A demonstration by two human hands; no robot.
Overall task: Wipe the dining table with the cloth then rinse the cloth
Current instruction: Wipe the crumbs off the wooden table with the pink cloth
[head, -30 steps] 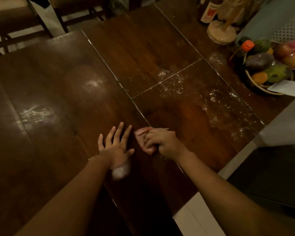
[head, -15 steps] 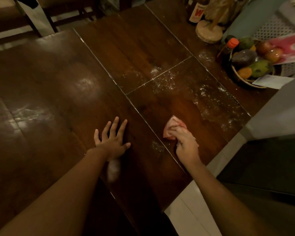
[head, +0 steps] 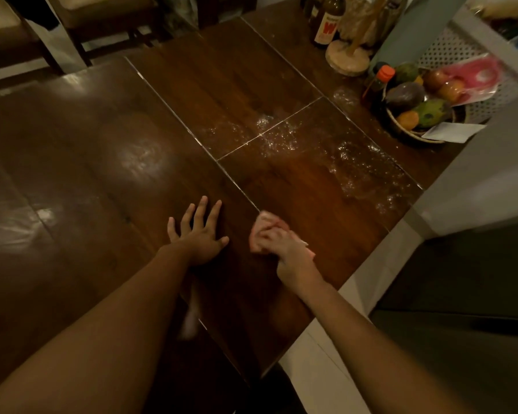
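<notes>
Your tabletop (head: 237, 85): dark polished wood, glossy, wet foamy film at right; cloth (head: 262, 231) soft pink fabric; basket (head: 407, 131) woven

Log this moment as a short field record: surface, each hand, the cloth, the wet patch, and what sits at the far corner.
surface: dark wooden dining table, seams between panels
left hand: flat on the table, fingers spread, holding nothing
right hand: closed on the cloth, pressing it to the table
cloth: pink, bunched under the right hand
wet patch: foamy streaks beyond the cloth, not yet wiped
far corner: fruit basket, orange-capped bottle, labelled brown bottle
rinse step: not begun
</notes>
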